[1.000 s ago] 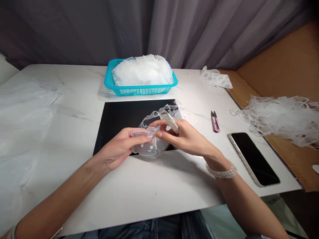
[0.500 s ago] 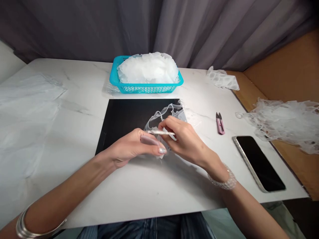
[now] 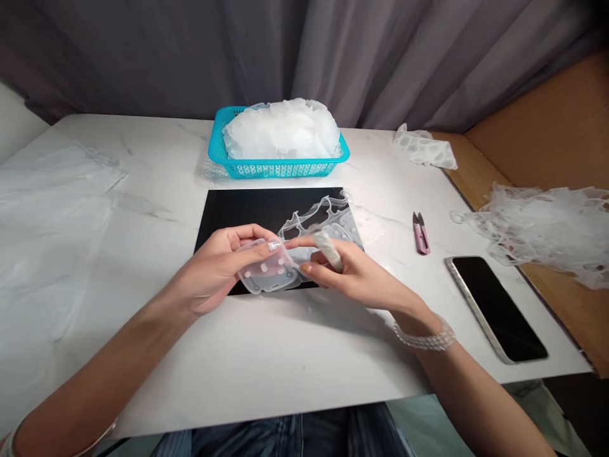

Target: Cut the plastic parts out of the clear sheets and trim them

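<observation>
My left hand (image 3: 223, 260) pinches a translucent, flexible moulded sheet (image 3: 264, 282) with small pale spots, thumb on top. The sheet tilts over the front part of a black mat (image 3: 238, 209). My right hand (image 3: 352, 263) has its fingers closed at the sheet's right side, and a short white stick-like tool (image 3: 328, 250) is tucked in the same hand, its kind unclear. Beyond the fingers, a clear lacy webbing of trim (image 3: 314, 212) runs across the mat to its back right corner. Where the webbing meets the sheet is partly hidden by my fingers.
Behind the mat stands a blue basket (image 3: 280, 170) heaped with translucent pieces. Pink thread snips (image 3: 421, 235) and a phone (image 3: 497, 308) lie to the right. A pile of clear scraps (image 3: 547, 228) sits by the cardboard (image 3: 547, 114). Clear plastic bags (image 3: 52, 209) cover the left side.
My left hand has shifted left and turned the sheet so its spotted face shows. The white tool in my right hand has swung from lying level to pointing steeply.
</observation>
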Motion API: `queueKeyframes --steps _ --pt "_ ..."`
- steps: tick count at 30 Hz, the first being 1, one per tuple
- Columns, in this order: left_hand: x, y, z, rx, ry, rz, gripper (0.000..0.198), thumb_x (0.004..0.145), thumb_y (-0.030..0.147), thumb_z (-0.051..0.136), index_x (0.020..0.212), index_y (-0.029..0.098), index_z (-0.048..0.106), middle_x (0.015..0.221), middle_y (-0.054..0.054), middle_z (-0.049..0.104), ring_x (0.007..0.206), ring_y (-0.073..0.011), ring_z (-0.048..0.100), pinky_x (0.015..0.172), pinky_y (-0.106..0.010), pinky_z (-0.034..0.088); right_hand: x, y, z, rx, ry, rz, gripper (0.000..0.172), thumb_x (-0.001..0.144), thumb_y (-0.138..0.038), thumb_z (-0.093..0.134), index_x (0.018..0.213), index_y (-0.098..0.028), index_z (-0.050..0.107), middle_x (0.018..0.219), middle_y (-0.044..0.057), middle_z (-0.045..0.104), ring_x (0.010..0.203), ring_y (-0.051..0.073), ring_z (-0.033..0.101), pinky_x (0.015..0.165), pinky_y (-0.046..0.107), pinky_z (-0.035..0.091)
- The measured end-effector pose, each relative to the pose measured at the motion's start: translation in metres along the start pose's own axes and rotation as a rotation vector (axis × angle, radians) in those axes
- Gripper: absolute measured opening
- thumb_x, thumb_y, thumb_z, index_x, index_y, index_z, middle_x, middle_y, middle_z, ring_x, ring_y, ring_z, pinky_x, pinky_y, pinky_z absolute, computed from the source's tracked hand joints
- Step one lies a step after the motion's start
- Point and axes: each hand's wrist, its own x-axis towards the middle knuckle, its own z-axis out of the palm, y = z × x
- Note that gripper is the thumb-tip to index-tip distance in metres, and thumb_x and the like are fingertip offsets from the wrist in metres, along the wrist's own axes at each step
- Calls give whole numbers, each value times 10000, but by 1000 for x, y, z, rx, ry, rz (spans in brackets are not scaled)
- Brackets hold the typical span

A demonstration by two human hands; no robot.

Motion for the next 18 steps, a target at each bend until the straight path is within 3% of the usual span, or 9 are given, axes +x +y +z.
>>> queueKeyframes --steps 6,11,18 --pt "-4 6 -4 95 -6 21 222 756 362 817 827 202 680 810 -39 721 707 -172 693 670 -262 552 8 2 0 -138 -163 -46 161 952 -263 542 1023 -187 665 649 -53 472 563 102 371 527 231 315" --pt "2 8 -9 220 -92 -11 242 746 375 806 846 220 650 803 -37 722 685 -176 680 579 -230 499 11 3 2 -186 -116 -60 118 950 -231 538 914 -185 640 631 -58 487 548 96 359 563 239 322" --pt "9 10 -1 649 -135 10 201 690 339 799 843 216 757 730 -25 688 633 -167 606 525 -235 433 10 -2 4 -224 -80 -93 104 928 -183 549 945 -176 651 663 -48 523 556 95 390 576 242 333"
